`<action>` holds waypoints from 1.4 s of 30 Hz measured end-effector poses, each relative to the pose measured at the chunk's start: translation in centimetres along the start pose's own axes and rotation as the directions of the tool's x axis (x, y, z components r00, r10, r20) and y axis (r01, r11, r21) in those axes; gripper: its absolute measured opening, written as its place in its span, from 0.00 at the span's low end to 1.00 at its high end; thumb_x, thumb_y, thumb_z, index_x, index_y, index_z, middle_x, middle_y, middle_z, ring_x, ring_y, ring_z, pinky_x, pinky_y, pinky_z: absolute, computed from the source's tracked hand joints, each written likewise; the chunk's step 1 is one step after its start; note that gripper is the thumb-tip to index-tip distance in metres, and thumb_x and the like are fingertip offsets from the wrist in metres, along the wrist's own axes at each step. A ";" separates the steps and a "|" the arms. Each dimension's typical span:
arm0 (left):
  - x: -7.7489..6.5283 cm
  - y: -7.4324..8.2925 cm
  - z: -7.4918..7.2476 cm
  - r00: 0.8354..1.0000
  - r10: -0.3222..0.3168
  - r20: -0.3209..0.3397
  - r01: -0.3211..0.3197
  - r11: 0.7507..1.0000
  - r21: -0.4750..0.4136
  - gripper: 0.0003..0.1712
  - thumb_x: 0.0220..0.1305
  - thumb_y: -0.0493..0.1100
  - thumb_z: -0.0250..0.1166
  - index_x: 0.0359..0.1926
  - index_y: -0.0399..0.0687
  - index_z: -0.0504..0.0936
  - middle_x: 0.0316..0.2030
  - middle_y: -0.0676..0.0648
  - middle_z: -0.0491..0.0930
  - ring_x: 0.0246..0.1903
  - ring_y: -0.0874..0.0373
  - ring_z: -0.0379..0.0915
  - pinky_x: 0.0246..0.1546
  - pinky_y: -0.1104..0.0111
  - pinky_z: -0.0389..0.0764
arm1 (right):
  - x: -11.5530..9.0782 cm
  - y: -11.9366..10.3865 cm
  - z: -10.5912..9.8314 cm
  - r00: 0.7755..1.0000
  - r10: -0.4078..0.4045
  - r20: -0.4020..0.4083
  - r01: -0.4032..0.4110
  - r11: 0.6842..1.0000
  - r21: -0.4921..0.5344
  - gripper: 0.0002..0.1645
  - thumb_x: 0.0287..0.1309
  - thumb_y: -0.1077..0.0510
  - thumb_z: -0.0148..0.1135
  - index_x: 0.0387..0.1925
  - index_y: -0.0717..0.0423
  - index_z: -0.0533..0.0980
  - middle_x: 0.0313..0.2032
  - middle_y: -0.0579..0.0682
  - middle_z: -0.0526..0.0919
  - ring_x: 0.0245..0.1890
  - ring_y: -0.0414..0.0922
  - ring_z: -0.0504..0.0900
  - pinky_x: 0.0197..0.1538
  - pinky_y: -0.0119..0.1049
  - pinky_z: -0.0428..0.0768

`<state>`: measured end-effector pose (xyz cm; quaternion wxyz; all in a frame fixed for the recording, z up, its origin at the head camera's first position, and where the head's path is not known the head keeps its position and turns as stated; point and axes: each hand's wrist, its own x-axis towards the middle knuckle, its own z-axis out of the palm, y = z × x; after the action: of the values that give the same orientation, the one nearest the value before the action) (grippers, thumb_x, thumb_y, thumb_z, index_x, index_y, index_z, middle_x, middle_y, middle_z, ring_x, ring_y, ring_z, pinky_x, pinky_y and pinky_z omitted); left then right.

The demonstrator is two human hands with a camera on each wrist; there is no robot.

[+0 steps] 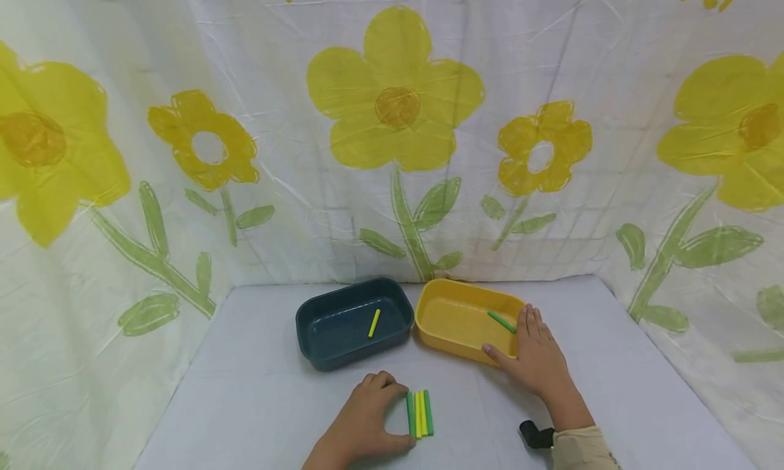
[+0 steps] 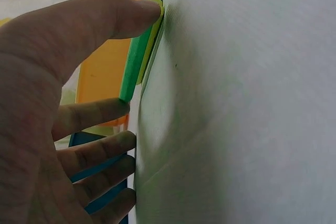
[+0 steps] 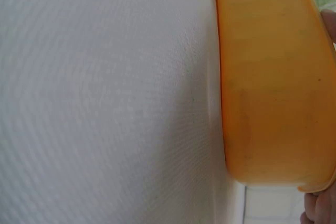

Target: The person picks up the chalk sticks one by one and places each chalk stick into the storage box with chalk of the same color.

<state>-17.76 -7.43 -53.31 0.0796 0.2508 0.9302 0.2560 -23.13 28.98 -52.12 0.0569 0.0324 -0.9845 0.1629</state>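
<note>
My left hand [image 1: 370,419] spans a short green stick [image 1: 411,413] at the left of a small row on the table, pinching its ends between thumb and index finger. Close beside it lie two yellow sticks [image 1: 420,413] and another green stick [image 1: 429,412]. In the left wrist view the thumb covers the upper end of the held green stick [image 2: 137,59], and the other fingers spread apart. My right hand [image 1: 542,358] rests on the near right corner of a yellow basin [image 1: 453,346], thumb at its front rim, straight fingers along its right rim. One green stick [image 1: 501,322] lies inside.
A dark blue basin [image 1: 324,358] stands left of the yellow one, holding one yellow stick [image 1: 374,323]. A small black object [image 1: 535,434] lies beside the right sleeve [image 1: 584,448]. Behind the white table [image 1: 245,368] hangs a flower-printed curtain [image 1: 275,218].
</note>
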 end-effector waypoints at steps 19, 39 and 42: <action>0.3 0.2 0.2 0.998 0.044 -0.041 -0.044 0.999 0.008 0.42 0.50 0.73 0.76 0.61 0.57 0.85 0.50 0.61 0.79 0.52 0.61 0.72 0.61 0.54 0.80 | -0.1 0.3 0.1 1.000 0.003 -0.008 -0.003 1.000 0.006 0.78 0.64 0.15 0.50 0.81 0.75 0.38 0.83 0.74 0.41 0.84 0.70 0.42 0.82 0.68 0.49; 0.4 0.7 0.4 0.994 0.081 -0.071 -0.085 0.996 -0.041 0.40 0.52 0.72 0.77 0.60 0.56 0.85 0.51 0.60 0.80 0.52 0.64 0.73 0.60 0.57 0.82 | 0.0 0.1 0.3 1.000 0.001 -0.017 -0.001 1.000 0.005 0.78 0.64 0.15 0.50 0.81 0.76 0.39 0.82 0.74 0.42 0.84 0.70 0.43 0.82 0.67 0.49; 0.4 0.8 0.3 0.994 0.080 -0.068 -0.083 0.995 -0.046 0.40 0.51 0.72 0.77 0.60 0.56 0.84 0.51 0.60 0.79 0.52 0.64 0.73 0.60 0.56 0.82 | -0.1 0.0 0.3 1.000 0.006 -0.014 -0.006 1.000 0.002 0.78 0.63 0.15 0.50 0.81 0.76 0.39 0.82 0.74 0.42 0.84 0.70 0.43 0.82 0.67 0.49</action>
<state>-17.75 -6.53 -53.17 0.0445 0.2780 0.9147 0.2899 -23.09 28.86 -52.37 0.0632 0.0282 -0.9840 0.1642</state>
